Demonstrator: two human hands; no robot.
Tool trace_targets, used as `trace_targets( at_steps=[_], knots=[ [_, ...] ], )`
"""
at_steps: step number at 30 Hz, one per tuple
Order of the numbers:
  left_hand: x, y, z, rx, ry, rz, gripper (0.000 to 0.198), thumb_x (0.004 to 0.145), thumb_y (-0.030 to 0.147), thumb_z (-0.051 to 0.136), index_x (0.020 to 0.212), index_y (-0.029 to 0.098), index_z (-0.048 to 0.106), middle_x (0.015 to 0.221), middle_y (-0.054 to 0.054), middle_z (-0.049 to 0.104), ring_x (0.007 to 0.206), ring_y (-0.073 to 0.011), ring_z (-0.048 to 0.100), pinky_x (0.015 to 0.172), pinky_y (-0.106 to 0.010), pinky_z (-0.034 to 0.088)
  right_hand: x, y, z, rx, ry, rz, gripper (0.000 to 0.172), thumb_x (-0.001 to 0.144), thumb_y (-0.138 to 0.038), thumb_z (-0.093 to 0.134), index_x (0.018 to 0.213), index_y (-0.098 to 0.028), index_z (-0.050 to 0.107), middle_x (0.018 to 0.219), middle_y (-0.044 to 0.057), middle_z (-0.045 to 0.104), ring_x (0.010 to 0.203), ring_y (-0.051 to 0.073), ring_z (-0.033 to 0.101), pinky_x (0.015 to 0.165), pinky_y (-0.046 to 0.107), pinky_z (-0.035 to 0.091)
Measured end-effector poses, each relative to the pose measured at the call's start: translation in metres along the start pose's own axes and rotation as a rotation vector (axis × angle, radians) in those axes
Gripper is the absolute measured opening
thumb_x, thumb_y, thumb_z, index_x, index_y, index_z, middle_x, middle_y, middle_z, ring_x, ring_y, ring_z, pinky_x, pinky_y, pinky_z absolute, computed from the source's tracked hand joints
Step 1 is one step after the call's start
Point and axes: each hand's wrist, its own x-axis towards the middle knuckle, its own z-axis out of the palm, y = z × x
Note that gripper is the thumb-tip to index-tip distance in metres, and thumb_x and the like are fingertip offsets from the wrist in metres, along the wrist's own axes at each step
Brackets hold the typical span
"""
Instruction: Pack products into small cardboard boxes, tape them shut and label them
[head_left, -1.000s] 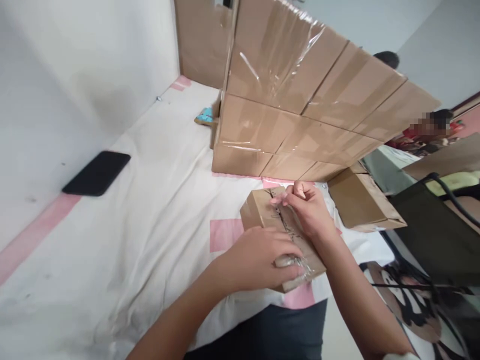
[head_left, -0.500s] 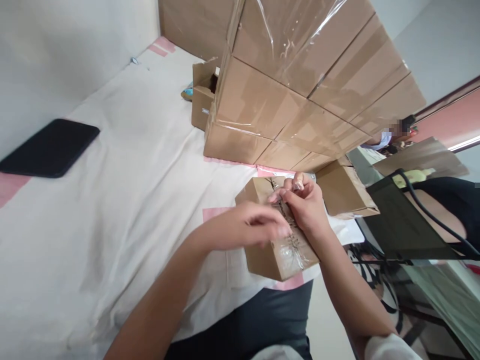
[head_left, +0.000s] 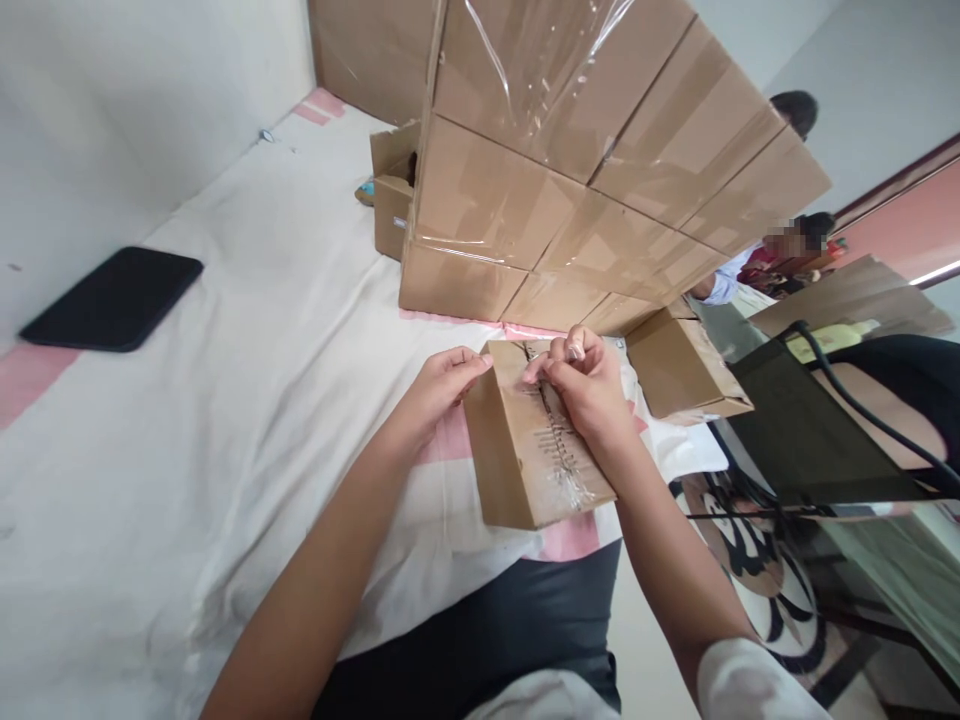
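Note:
A small cardboard box (head_left: 499, 450) rests near the table's edge in front of me. A ragged dark slit and wrinkled clear tape (head_left: 574, 490) run along its top face. My right hand (head_left: 589, 390) is closed in a pinch over the far end of that face, with a glossy bit of clear tape at its fingertips. At the box's far left corner is my left hand (head_left: 448, 388), its thumb and bent fingers closed at the edge; the fingertips are partly hidden.
Taped cardboard boxes (head_left: 525, 190) form a tall stack behind. An open box (head_left: 675, 365) stands to the right, and another small open box (head_left: 390, 215) stands left of the stack. A black tablet-like slab (head_left: 112, 300) lies on the white cloth (head_left: 247, 400). A chair (head_left: 825, 430) and people are at right.
My left hand has moved from over the box's top to its far left corner. My right hand keeps its pinch at the tape. The whole view has shifted slightly.

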Motion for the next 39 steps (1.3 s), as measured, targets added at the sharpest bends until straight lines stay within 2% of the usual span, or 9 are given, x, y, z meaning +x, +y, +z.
trace_targets(
  at_steps=[6, 10, 15, 19, 27, 32, 36, 39],
  knots=[
    [-0.003, 0.002, 0.001, 0.135, -0.126, -0.038, 0.046, 0.083, 0.059, 0.064, 0.064, 0.017, 0.059, 0.050, 0.008, 0.027, 0.051, -0.0082, 0.022, 0.055, -0.027, 0.014, -0.002, -0.003, -0.001, 0.007, -0.096, 0.010, 0.041, 0.070, -0.014, 0.071, 0.072, -0.025, 0.031, 0.061, -0.010, 0.038, 0.060, 0.014, 0.065, 0.060, 0.026, 0.044],
    [-0.004, 0.002, 0.003, 0.137, -0.099, -0.004, 0.045, 0.080, 0.056, 0.068, 0.062, 0.017, 0.055, 0.054, 0.008, 0.029, 0.053, -0.0079, 0.025, 0.056, -0.027, 0.017, -0.004, -0.006, 0.001, -0.052, -0.144, 0.033, 0.038, 0.071, -0.014, 0.068, 0.072, -0.025, 0.032, 0.061, -0.010, 0.038, 0.062, 0.016, 0.066, 0.060, 0.027, 0.044],
    [-0.005, 0.002, 0.001, 0.159, -0.116, -0.002, 0.048, 0.076, 0.057, 0.072, 0.062, 0.018, 0.049, 0.061, 0.006, 0.038, 0.059, -0.0085, 0.033, 0.059, -0.025, 0.025, -0.007, -0.005, 0.002, -0.088, -0.142, 0.019, 0.035, 0.071, -0.010, 0.064, 0.072, -0.025, 0.032, 0.062, -0.009, 0.040, 0.061, 0.015, 0.065, 0.060, 0.028, 0.042],
    [-0.002, 0.002, -0.007, 0.251, -0.144, 0.044, 0.044, 0.076, 0.055, 0.072, 0.067, 0.017, 0.054, 0.067, 0.005, 0.045, 0.066, -0.0101, 0.040, 0.063, -0.025, 0.028, -0.010, -0.006, 0.002, -0.132, -0.145, 0.022, 0.032, 0.071, -0.007, 0.061, 0.073, -0.025, 0.034, 0.061, -0.009, 0.044, 0.059, 0.015, 0.062, 0.060, 0.028, 0.039],
    [-0.002, 0.004, -0.022, 0.329, -0.180, 0.083, 0.034, 0.079, 0.047, 0.075, 0.082, 0.020, 0.055, 0.072, 0.005, 0.047, 0.067, -0.0107, 0.041, 0.063, -0.025, 0.030, -0.013, -0.009, 0.001, -0.171, -0.162, 0.036, 0.031, 0.071, -0.005, 0.057, 0.074, -0.025, 0.033, 0.060, -0.009, 0.049, 0.060, 0.015, 0.062, 0.060, 0.027, 0.035],
    [0.000, -0.001, -0.021, 0.352, -0.232, 0.080, 0.044, 0.077, 0.053, 0.078, 0.091, 0.022, 0.050, 0.075, 0.005, 0.046, 0.068, -0.0113, 0.043, 0.064, -0.026, 0.033, -0.012, -0.008, 0.000, -0.148, -0.166, 0.039, 0.032, 0.071, -0.005, 0.057, 0.074, -0.025, 0.033, 0.060, -0.010, 0.050, 0.060, 0.015, 0.062, 0.060, 0.027, 0.037],
    [0.002, -0.008, -0.016, 0.406, -0.222, 0.086, 0.051, 0.074, 0.057, 0.080, 0.094, 0.022, 0.048, 0.081, 0.004, 0.047, 0.072, -0.0124, 0.045, 0.067, -0.027, 0.036, -0.012, -0.007, 0.000, -0.155, -0.167, 0.043, 0.031, 0.071, -0.004, 0.058, 0.075, -0.025, 0.035, 0.060, -0.009, 0.053, 0.060, 0.016, 0.062, 0.062, 0.029, 0.041],
    [0.000, -0.012, -0.014, 0.413, -0.200, 0.081, 0.056, 0.074, 0.059, 0.079, 0.101, 0.023, 0.045, 0.094, 0.000, 0.051, 0.085, -0.0159, 0.052, 0.073, -0.029, 0.042, -0.013, -0.007, -0.001, -0.170, -0.164, 0.034, 0.031, 0.072, -0.005, 0.058, 0.075, -0.025, 0.035, 0.060, -0.009, 0.055, 0.060, 0.016, 0.062, 0.062, 0.028, 0.041]
  ],
)
